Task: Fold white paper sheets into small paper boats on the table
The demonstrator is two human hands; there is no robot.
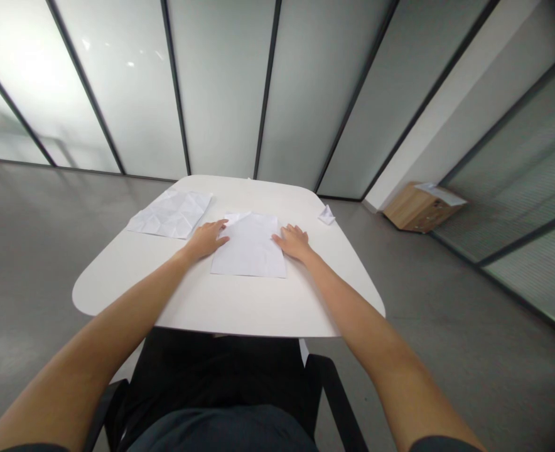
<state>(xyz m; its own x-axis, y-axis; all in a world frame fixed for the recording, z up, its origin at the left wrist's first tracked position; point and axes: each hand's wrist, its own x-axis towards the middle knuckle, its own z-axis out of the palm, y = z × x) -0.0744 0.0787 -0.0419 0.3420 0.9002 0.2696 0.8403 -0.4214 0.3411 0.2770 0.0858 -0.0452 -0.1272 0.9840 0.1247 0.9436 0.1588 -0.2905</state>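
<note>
At the far left, a creased sheet of white paper (171,213) lies flat on the white, round-cornered tabletop (240,307), near its left edge and just beside the left hand (205,241). That hand is open and flat, holding nothing, with its fingertips on the left edge of a smoother white paper sheet (249,246) at the middle of the tabletop. The sheet's top left corner looks lifted or folded, though white on white makes its shape hard to read, and the fingers hide part of the edge. The right hand (292,242) is also open and flat, resting on the sheet's right edge without gripping it. Bare tabletop stretches between the sheet and the near edge, with more to the right. A small crumpled paper scrap (326,215) sits right by the far right edge. Beyond it, on the floor, stands a wooden box (419,210), with a loose white sheet (440,193) on top.
</note>
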